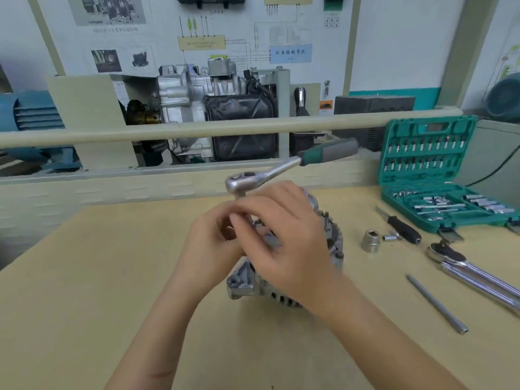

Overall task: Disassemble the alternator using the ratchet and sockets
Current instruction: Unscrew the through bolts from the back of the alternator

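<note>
A grey metal alternator (244,282) stands on the wooden table (84,277), mostly hidden under my hands. A ratchet (244,181) stands upright over it on a short shaft, its green-grey handle (329,150) pointing up and to the right with no hand on it. My left hand (211,246) curls its fingers round the shaft below the ratchet head. My right hand (284,243) lies across the top of the alternator, and its fingertips pinch the same shaft. The socket end is hidden by my fingers.
An open green socket case (422,170) sits at the right. Before it lie a large socket (371,241), a small socket (389,237), a black-handled driver (402,226), a second ratchet (450,254) and an extension bar (439,305). A beige rail (197,129) crosses behind.
</note>
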The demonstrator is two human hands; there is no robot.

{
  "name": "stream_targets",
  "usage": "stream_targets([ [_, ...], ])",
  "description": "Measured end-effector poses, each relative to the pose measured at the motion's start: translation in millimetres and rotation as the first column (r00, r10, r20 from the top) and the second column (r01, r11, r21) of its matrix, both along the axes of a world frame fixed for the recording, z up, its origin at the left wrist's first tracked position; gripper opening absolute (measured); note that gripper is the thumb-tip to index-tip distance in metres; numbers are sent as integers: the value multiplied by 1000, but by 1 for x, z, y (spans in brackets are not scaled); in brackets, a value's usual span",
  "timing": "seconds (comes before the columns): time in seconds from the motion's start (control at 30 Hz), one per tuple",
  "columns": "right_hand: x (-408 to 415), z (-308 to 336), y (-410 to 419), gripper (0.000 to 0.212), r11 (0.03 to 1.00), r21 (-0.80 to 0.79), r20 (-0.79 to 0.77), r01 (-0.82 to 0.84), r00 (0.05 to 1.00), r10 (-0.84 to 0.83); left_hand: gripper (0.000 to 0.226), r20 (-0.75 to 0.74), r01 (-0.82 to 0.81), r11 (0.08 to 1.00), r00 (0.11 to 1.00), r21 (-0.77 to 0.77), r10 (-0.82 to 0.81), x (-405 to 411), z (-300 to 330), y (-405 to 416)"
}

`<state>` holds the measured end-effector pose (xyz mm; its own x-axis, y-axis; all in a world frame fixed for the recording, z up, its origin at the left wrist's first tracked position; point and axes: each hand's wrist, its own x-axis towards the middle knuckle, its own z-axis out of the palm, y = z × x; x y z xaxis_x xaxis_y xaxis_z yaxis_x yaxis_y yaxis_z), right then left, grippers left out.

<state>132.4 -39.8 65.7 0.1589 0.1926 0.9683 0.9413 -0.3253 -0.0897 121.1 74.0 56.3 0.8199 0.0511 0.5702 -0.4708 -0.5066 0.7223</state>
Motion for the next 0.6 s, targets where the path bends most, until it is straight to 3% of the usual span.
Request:
stream_targets([
  [0.07, -3, -9, -1, 8, 963, 243, -311, -115, 931, 189, 15, -60, 30, 990, 997, -135, -39, 1, -4, 5],
  [0.13, -7, -8, 0, 8, 847, 493, -602, -199, 624, 498, 15, -111, 55, 976, 991, -212, -80, 0, -5, 8],
  [0.17, -7, -7, -1, 12, 773, 583, -627, -249, 467, 623, 14, -118, 67, 973, 989, -221, -94, 1, -7, 10],
  [0.23, -4, -5, 2, 17, 660, 673, -604, -334, 266, 751, 10, -108, 99, 976, 987, -196, -122, 1, -6, 9],
  [0.27, -4, -4, 4, 20, 638, 676, -602, -369, 222, 767, 9, -96, 110, 981, 987, -158, -126, 1, -5, 8],
  [0.37, 1, 0, 6, 15, 677, 620, -621, -397, 279, 733, 15, -64, 97, 994, 993, -46, -100, 1, -3, 3],
  [0.47, 10, 3, 1, 10, 640, 682, -591, -354, 247, 768, 11, -36, 103, 994, 994, -36, -104, 2, 0, -1],
  [0.6, 19, 5, -9, 24, 610, 697, -584, -377, 195, 788, 19, -33, 143, 982, 988, -119, -148, 9, -9, 6],
])
